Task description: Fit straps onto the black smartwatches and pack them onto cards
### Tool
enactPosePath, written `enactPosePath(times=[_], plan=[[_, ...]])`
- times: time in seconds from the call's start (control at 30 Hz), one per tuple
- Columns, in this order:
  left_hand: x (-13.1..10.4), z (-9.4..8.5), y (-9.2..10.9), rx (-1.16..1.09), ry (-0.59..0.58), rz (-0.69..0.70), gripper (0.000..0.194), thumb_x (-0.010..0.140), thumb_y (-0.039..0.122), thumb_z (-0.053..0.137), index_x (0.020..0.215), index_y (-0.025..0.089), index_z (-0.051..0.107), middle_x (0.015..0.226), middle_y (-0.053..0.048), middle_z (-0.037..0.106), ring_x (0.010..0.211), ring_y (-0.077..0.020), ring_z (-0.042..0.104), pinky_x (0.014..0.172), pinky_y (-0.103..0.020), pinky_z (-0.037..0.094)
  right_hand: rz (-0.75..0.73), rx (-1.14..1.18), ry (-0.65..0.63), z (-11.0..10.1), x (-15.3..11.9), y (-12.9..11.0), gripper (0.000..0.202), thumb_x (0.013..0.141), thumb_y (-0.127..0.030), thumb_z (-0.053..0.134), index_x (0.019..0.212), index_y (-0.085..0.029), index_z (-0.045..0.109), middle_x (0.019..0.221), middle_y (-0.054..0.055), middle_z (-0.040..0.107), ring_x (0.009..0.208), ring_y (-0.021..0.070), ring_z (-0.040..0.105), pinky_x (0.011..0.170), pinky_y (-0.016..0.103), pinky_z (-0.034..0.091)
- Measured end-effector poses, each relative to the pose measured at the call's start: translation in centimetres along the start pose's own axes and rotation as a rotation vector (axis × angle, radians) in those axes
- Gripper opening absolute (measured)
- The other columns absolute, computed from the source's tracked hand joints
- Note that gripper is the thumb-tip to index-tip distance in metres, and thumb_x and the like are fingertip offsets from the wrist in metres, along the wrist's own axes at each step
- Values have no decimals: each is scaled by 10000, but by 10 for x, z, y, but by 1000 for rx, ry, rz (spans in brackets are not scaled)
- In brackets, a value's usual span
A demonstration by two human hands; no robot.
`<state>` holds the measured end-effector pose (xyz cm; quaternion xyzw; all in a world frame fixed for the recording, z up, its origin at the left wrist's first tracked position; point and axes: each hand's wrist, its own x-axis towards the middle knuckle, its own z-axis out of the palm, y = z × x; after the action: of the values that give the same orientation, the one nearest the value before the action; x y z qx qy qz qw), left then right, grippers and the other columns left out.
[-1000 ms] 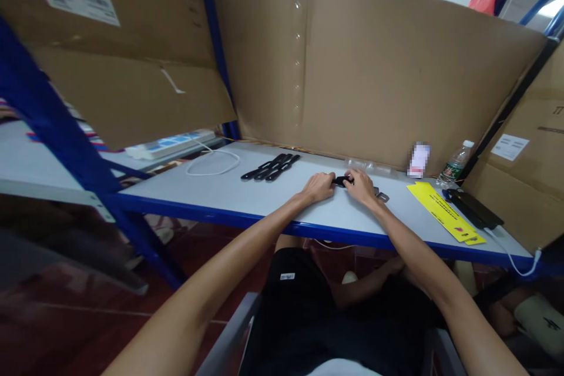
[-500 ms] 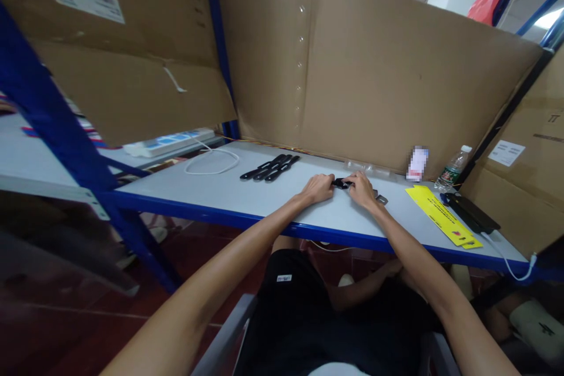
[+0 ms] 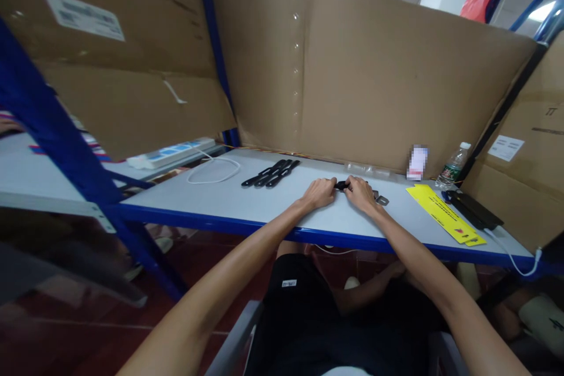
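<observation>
My left hand [image 3: 321,192] is closed at the left end of a short black object [image 3: 341,185] over the table. My right hand [image 3: 360,192] grips the same black object from the other side, thumb and fingers pressed together. Most of it is hidden by my fingers, so its kind is unclear. Just right of my right hand shows a flat grey metal piece [image 3: 382,200] with an opening in it; whether it joins the black object, I cannot tell. To the left, several long black slotted handles [image 3: 270,174] lie side by side on the table [image 3: 211,197].
A white cable [image 3: 211,181] loops at the left. Clear plastic pieces [image 3: 368,170] lie along the cardboard wall [image 3: 396,82]. At the right are a yellow printed card [image 3: 443,214], a water bottle [image 3: 453,165], a blurred upright item [image 3: 417,163] and a black case [image 3: 473,210].
The camera view has tilted and shifted slightly. Both hands stay on the black object, which has turned a little between them; the right fingers sit lower over it.
</observation>
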<state>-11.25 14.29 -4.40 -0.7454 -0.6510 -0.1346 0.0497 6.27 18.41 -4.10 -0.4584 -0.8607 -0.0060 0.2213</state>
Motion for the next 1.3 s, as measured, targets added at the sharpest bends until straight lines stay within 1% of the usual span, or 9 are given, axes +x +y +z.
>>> enactPosePath(times=[0.17, 0.33, 0.53, 0.7, 0.8, 0.87, 1.1, 1.2, 1.3], plan=[[-3, -1, 2, 23, 12, -24, 330, 940, 209, 463, 1242, 172, 593, 1103, -172, 729, 1036, -319, 685, 869, -387, 465, -6, 15, 15, 1, -1, 0, 278, 913, -126, 559, 1166, -184, 660, 1138, 108, 711, 1074, 236, 631, 864, 298, 445], [-3, 0, 1, 49, 10, -60, 324, 954, 209, 455, 1252, 185, 582, 1117, -173, 728, 1040, -320, 686, 846, -384, 465, 9, -8, -21, -1, -2, 0, 200, 917, -160, 585, 1064, -189, 718, 1155, 136, 713, 1117, 254, 635, 907, 305, 451], [-5, -1, 4, 83, 4, -103, 304, 958, 206, 460, 1231, 185, 593, 1130, -167, 730, 1057, -307, 688, 847, -372, 471, 25, -1, -45, -2, -4, 2, 210, 892, -174, 587, 1016, -171, 756, 1090, 178, 744, 1017, 293, 687, 837, 329, 467], [-5, -2, 5, 90, -5, -129, 312, 953, 195, 462, 1237, 185, 589, 1126, -168, 731, 1059, -305, 690, 845, -374, 477, 84, 140, -2, -7, 6, 12, 200, 853, -169, 610, 970, -189, 771, 932, 106, 772, 884, 240, 699, 769, 284, 460], [-5, -2, 3, 89, -5, -179, 325, 943, 194, 472, 1245, 178, 591, 1127, -171, 729, 1066, -305, 686, 856, -376, 480, 147, 274, 103, -15, 17, 25, 220, 855, -141, 584, 953, -179, 778, 896, 56, 774, 841, 185, 686, 761, 245, 460], [-4, -1, 2, 90, 5, -212, 316, 938, 192, 475, 1229, 169, 598, 1120, -176, 728, 1058, -306, 689, 847, -376, 485, 178, 305, 117, -20, 21, 39, 223, 829, -101, 595, 933, -167, 782, 893, 47, 776, 841, 171, 686, 770, 233, 463], [0, 3, -2, 64, 62, -311, 333, 929, 164, 469, 1231, 126, 604, 1144, -210, 718, 1080, -324, 693, 846, -377, 493, 275, 112, 84, -17, 16, 104, 273, 832, -25, 570, 959, -133, 786, 1031, 117, 783, 976, 205, 705, 830, 248, 465], [-4, -1, -15, 66, 63, -388, 409, 918, 142, 458, 1308, 104, 578, 1134, -216, 725, 1111, -321, 685, 867, -376, 494, 310, 55, 81, -10, 14, 119, 281, 837, -33, 562, 958, -136, 794, 999, 128, 783, 976, 224, 711, 830, 262, 467], [-14, -6, -38, 101, 54, -463, 466, 914, 132, 442, 1360, 95, 570, 1145, -233, 716, 1106, -326, 684, 871, -389, 500, 308, 54, 70, -2, 12, 122, 278, 827, -41, 569, 932, -158, 798, 978, 122, 780, 965, 228, 712, 811, 265, 467]])
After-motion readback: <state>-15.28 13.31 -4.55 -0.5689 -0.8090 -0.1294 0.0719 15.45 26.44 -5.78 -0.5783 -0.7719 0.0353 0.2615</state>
